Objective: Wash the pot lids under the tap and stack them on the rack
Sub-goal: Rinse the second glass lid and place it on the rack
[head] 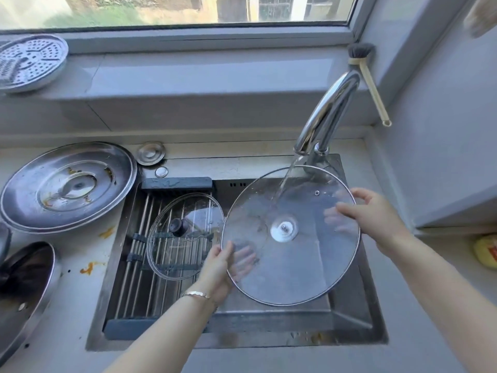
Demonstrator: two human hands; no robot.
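Both hands gripped the big glass lid (295, 265) by its rim over the sink (349, 319) — the left hand (217, 267) at the lower edge, the right hand (373, 214) at the right edge, fingers showing through the glass. Water (285, 181) from the tap (328, 111) ran onto its underside. A smaller glass lid (183, 254) lay on the rack (134, 265) beside it.

Bright daylight from the window (172, 9), soft shadows, glare on tap (326, 111), wide-angle bending at edges
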